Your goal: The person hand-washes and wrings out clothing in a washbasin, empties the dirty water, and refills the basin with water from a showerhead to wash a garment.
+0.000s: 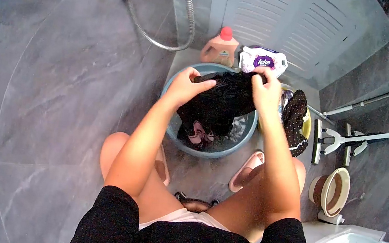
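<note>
A black garment (220,98) is stretched between my two hands above a blue basin (175,141), its lower part hanging down into it. My left hand (188,87) pinches the garment's upper left edge between thumb and fingers. At the upper right edge, my right hand (266,89) grips the cloth in the same way. Low in the basin lies a pink and black piece of cloth (198,134), with water (239,128) showing beside it. Much of the basin's inside is hidden under the dark fabric.
Behind the basin stand a pink detergent bottle (220,50) with a red cap and a white and purple leke pack (263,61). To the right, a dotted black cloth (295,118) hangs over a yellow container (308,125). Farther right are a mop (333,141) and a beige bucket (335,192).
</note>
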Motion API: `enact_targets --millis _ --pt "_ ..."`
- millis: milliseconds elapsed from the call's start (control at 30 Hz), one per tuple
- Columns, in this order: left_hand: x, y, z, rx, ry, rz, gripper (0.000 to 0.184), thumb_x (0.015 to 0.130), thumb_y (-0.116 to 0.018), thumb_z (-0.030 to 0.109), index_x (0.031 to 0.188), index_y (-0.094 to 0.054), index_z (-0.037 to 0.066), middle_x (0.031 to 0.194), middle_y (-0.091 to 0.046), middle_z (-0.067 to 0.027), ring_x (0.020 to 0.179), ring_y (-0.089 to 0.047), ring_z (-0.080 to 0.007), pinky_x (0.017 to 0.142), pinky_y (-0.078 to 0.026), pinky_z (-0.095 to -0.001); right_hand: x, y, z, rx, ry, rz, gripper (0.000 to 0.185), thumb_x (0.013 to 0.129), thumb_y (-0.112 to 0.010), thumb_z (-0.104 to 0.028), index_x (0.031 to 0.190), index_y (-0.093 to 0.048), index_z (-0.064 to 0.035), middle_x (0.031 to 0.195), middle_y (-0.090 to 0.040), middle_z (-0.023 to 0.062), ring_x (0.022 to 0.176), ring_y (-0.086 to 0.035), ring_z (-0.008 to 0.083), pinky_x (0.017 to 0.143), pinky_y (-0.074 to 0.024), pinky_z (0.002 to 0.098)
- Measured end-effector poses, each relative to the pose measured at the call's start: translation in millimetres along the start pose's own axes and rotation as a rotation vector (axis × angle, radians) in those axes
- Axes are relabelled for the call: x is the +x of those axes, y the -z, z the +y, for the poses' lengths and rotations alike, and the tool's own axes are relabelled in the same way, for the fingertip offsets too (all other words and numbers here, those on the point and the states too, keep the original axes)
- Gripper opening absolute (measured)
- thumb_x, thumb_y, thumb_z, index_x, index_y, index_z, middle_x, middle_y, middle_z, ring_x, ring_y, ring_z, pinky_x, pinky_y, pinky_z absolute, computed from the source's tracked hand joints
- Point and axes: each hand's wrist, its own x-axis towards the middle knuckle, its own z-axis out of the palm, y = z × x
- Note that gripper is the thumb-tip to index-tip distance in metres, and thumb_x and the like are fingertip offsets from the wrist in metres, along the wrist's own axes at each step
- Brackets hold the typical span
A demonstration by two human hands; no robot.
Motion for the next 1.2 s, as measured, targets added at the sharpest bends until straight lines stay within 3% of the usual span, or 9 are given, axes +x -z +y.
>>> enact_targets --millis 167,267,400,500,600,633,800,867,1200 --pt "7.5 16.4 -14.7 0.495 -0.135 -0.17 0.045 0.068 -0.075 0.031 0.092 -0.062 -0.005 0.087 -0.065 -0.0189 0.083 -0.063 -0.0278 0.077 -0.048 -0.0371 22.3 14.8 68.3 -0.173 -0.081 -0.054 0.027 0.077 -0.062 -0.025 0.097 -0.061 -0.0061 0.066 -0.06 0.0145 0.06 -0.059 0.0244 0.059 -0.046 0.0351" --pt "21.9 4.8 -31.7 0.666 -0.066 0.046 0.03 0.072 -0.066 0.023 0.093 -0.064 0.002 0.092 -0.062 -0.0238 0.091 -0.058 -0.04 0.082 -0.046 -0.0434 9.5 4.5 125.4 -0.251 -0.104 -0.11 0.038 0.077 -0.068 -0.035 0.093 -0.057 -0.0023 0.081 -0.063 0.0218 0.077 -0.063 0.0343 0.072 -0.0474 0.0398" --pt "46.5 -7.7 -84.6 0.791 0.24 0.349 0.05 0.072 -0.065 0.023 0.119 -0.053 0.013 0.122 -0.052 -0.0145 0.11 -0.051 -0.0339 0.092 -0.042 -0.0431 -11.6 -17.5 172.8 -0.15 -0.441 -0.187 0.065 0.069 -0.075 -0.039 0.111 -0.051 0.0035 0.096 -0.062 0.0199 0.086 -0.061 0.0281 0.076 -0.0481 0.0338" --pt "52.3 -28.5 -116.0 0.806 0.129 0.39 0.044 0.074 -0.062 0.022 0.116 -0.055 0.009 0.119 -0.054 -0.0153 0.109 -0.052 -0.0337 0.093 -0.042 -0.0422 -28.8 -47.2 194.6 -0.386 -0.295 -0.087 0.049 0.073 -0.07 -0.03 0.107 -0.054 0.0009 0.097 -0.061 0.0196 0.091 -0.058 0.0336 0.083 -0.0455 0.0388" --pt "55.9 -54.7 -158.7 0.901 -0.165 0.164 0.03 0.074 -0.056 0.012 0.103 -0.062 0.007 0.114 -0.058 -0.0114 0.106 -0.053 -0.0338 0.09 -0.043 -0.0417 -45.7 -69.6 206.2 -0.408 -0.445 -0.527 0.043 0.076 -0.064 -0.029 0.108 -0.056 -0.0007 0.108 -0.057 0.022 0.102 -0.055 0.0355 0.089 -0.0435 0.041" --pt "55.0 -63.9 -164.2 0.969 -0.057 -0.027 0.034 0.077 -0.056 0.016 0.11 -0.06 0.01 0.122 -0.054 -0.0113 0.114 -0.049 -0.0326 0.095 -0.04 -0.0444 -49.9 -74.2 201.3 -0.483 -0.514 -0.744 0.045 0.077 -0.063 -0.031 0.11 -0.056 -0.001 0.113 -0.055 0.0229 0.106 -0.053 0.0361 0.091 -0.0429 0.042" --pt "51.2 -97.0 -199.4 1.213 -0.068 -0.278 0.072 0.076 -0.063 0.045 0.139 -0.033 0.026 0.149 -0.021 -0.0073 0.137 -0.014 -0.0332 0.107 -0.013 -0.0577 -106.2 -106.1 242.4 -0.74 -0.414 -0.691 0.074 0.076 -0.065 -0.038 0.136 -0.033 -0.0094 0.134 -0.038 0.0236 0.123 -0.037 0.041 0.099 -0.0352 0.0467" --pt "58.0 -105.0 -216.4 1.26 -0.065 -0.382 0.079 0.074 -0.063 0.051 0.141 -0.029 0.028 0.151 -0.015 -0.0058 0.138 -0.011 -0.0332 0.106 -0.01 -0.0604 -111.7 -110.0 252.9 -0.791 -0.393 -0.786 0.079 0.076 -0.067 -0.04 0.14 -0.028 -0.0184 0.141 -0.031 0.0205 0.13 -0.03 0.0381 0.101 -0.0325 0.0497" --pt "67.3 -124.7 -279.1 1.188 0.186 -0.554 0.081 0.073 -0.057 0.061 0.141 -0.027 0.03 0.15 -0.016 -0.0051 0.138 -0.011 -0.0346 0.103 -0.01 -0.0667 -132.0 -121.6 314.4 -0.905 -0.523 -0.898 0.078 0.074 -0.068 -0.044 0.137 -0.033 -0.014 0.14 -0.035 0.0167 0.129 -0.034 0.035 0.101 -0.0296 0.0557"
